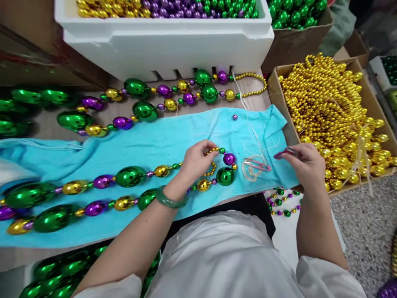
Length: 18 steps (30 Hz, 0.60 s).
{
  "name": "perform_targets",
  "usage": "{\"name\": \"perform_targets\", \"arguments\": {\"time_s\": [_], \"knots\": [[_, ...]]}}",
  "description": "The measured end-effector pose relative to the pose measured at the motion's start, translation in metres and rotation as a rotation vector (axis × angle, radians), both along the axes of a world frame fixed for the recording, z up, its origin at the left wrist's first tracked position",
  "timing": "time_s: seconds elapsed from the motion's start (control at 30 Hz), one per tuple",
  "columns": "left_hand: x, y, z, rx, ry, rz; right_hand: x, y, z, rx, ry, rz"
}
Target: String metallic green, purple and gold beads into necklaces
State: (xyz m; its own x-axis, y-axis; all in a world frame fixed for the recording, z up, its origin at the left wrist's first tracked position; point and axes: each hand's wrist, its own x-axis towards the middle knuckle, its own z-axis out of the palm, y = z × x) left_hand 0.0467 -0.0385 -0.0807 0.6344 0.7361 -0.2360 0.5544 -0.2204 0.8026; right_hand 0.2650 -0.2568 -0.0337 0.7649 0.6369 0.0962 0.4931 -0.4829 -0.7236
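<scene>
My left hand point(200, 161) is closed in a pinch on the end of a bead necklace point(226, 176), by its small gold beads. The necklace's green, gold and purple beads run left in two rows over a turquoise towel point(173, 138). My right hand point(305, 163) is closed around a small red tool with a metal part point(284, 153); its exact kind is unclear. Between my hands, a pink tool point(257, 164) lies with a pale loop of band point(248, 171). Loose white threads point(254, 134) and one small purple bead point(235, 117) rest on the towel.
Behind the towel lies another bead necklace point(145, 111), beneath a white foam box point(167, 45) of sorted beads. A cardboard box point(281, 103) of gold bead strings point(325, 107) stands at the right. Large green beads point(58, 269) sit at the front left.
</scene>
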Motion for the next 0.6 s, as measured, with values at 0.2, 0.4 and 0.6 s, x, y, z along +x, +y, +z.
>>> {"name": "perform_targets", "arguments": {"time_s": [0.2,0.4,0.6], "knots": [[-0.001,0.000,-0.001,-0.268,-0.235,0.102,0.009,0.036,0.000,0.278,0.415,0.037],[-0.004,-0.004,0.013,-0.400,-0.320,0.131,0.012,0.078,-0.024,0.371,0.761,0.049],[-0.007,-0.006,0.012,-0.708,-0.507,0.267,-0.023,0.090,-0.042,0.330,1.266,0.064]]}}
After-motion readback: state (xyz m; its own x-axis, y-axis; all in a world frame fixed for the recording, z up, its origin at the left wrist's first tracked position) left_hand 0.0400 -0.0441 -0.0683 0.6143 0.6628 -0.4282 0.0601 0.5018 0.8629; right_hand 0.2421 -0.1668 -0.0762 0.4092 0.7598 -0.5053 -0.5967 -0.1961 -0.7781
